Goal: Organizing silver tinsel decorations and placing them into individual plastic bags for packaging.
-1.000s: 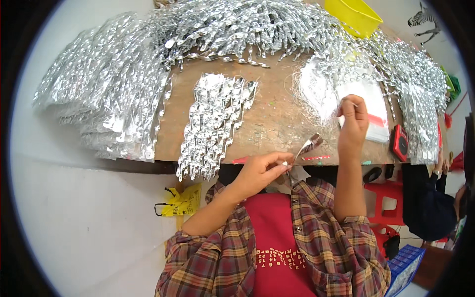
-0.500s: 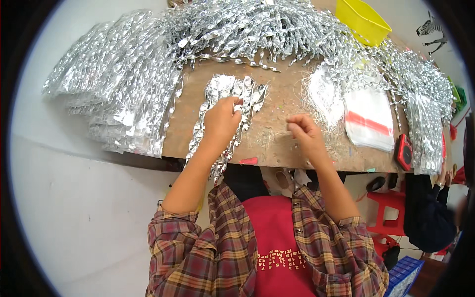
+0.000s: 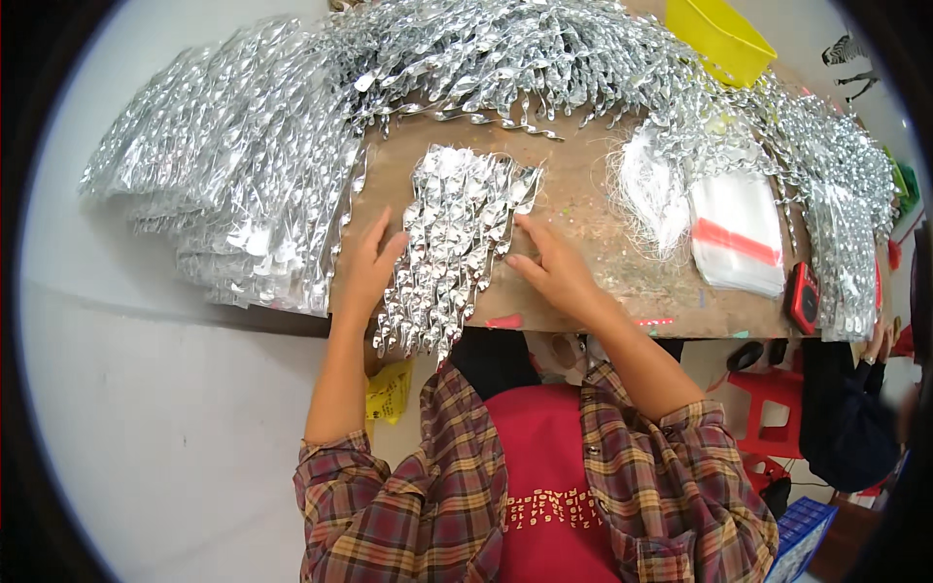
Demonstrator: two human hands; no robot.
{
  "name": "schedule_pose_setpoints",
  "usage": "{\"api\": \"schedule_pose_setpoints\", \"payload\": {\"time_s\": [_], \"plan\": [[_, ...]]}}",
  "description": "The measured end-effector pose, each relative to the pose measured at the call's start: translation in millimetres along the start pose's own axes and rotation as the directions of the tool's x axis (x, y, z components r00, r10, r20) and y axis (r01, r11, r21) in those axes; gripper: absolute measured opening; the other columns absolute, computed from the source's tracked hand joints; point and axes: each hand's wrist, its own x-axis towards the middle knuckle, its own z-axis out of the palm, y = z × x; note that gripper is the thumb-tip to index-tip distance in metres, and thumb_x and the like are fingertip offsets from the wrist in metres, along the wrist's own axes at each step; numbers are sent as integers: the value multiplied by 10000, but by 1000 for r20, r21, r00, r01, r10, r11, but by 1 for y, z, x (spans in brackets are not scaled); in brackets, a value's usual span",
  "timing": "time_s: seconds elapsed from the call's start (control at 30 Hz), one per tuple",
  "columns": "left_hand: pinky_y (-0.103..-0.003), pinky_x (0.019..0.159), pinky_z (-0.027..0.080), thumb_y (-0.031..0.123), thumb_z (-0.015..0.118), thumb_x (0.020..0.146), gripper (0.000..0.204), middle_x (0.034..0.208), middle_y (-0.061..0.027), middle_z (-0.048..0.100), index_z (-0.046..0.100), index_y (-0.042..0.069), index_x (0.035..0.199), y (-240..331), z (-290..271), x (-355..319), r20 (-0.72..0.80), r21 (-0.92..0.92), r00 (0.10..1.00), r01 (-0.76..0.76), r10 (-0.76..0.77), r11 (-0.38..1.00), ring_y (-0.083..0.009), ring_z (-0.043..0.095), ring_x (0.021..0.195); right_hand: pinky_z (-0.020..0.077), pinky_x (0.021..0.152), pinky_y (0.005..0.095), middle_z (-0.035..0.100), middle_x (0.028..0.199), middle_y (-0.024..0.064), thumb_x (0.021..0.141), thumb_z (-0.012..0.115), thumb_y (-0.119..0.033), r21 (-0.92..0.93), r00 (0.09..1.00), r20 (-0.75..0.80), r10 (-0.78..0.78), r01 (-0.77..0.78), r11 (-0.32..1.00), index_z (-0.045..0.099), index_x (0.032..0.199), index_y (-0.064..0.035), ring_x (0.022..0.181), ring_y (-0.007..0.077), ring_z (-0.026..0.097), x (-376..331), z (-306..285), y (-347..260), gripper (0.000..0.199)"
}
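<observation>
A flat bunch of shiny silver twisted strips (image 3: 449, 248) lies on the brown tabletop, its lower ends reaching over the near edge. At its left side my left hand (image 3: 369, 260) rests with fingers apart, the thumb beside the strips. My right hand (image 3: 556, 264) is at the opposite side, fingers stretched toward the bunch and holding nothing. Whether the fingertips touch the strips is hard to tell. White thin strings (image 3: 653, 194) lie loose to the right, beside a stack of clear plastic bags (image 3: 737, 233) with a red band.
Bagged silver strips (image 3: 224, 165) are piled high on the left, and a long heap of loose strips (image 3: 505, 58) lines the back. A yellow bin (image 3: 721, 41) stands behind. A red device (image 3: 803, 297) lies at the near right edge. Another person's hand (image 3: 880, 342) shows far right.
My left hand has come off the bunch and moved to its left side. My right hand has moved left to the other side. The bunch now lies spread out and uncovered.
</observation>
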Motion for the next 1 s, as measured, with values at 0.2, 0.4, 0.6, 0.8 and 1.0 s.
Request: {"api": "schedule_pose_setpoints", "payload": {"time_s": [0.2, 0.4, 0.6, 0.8, 1.0], "plan": [[-324, 977, 351, 281, 523, 913, 548, 1271, -189, 510, 388, -40, 1336, 9, 30, -11, 21, -96, 971, -233, 236, 968, -245, 498, 1154, 463, 808, 387, 522, 1199, 163, 829, 606, -232, -165, 993, -12, -120, 116, 979, 533, 1176, -65, 947, 361, 566, 0, 7, 1, 391], [-368, 1045, 287, 294, 520, 912, 596, 1343, -266, 391, 350, -114, 1312, 32, 70, -43, -6, -213, 988, -152, 154, 965, -347, 381, 1258, 474, 761, 348, 599, 1042, 138, 850, 590, -228, -65, 999, -13, 29, -30, 997, 570, 1066, -47, 872, 298, 609, -4, -14, 9, 283], [-397, 1025, 316, 295, 551, 892, 602, 1321, -287, 397, 368, -115, 1293, 50, 88, -60, -96, -2, 964, -249, 248, 968, -388, 398, 1228, 460, 661, 316, 620, 786, 106, 866, 580, -254, -54, 981, -35, 191, -193, 980, 591, 943, -53, 706, 219, 600, 5, -44, 16, 215], [-378, 1018, 319, 207, 581, 870, 547, 1300, -266, 428, 394, -111, 1273, 51, 88, -64, -116, -19, 960, -259, 255, 966, -360, 428, 1206, 463, 687, 305, 630, 817, 127, 867, 577, -262, -195, 969, -198, 148, -187, 963, 596, 996, -23, 756, 218, 606, 62, -56, 48, 272], [-381, 999, 339, 203, 597, 857, 548, 1271, -252, 462, 410, -83, 1286, 52, 89, -65, -142, -8, 955, -264, 261, 964, -351, 458, 1173, 447, 822, 349, 627, 1028, 171, 914, 480, -314, -127, 978, -156, -141, 121, 984, 592, 1092, -10, 918, 300, 599, 126, -47, 69, 369]]}}
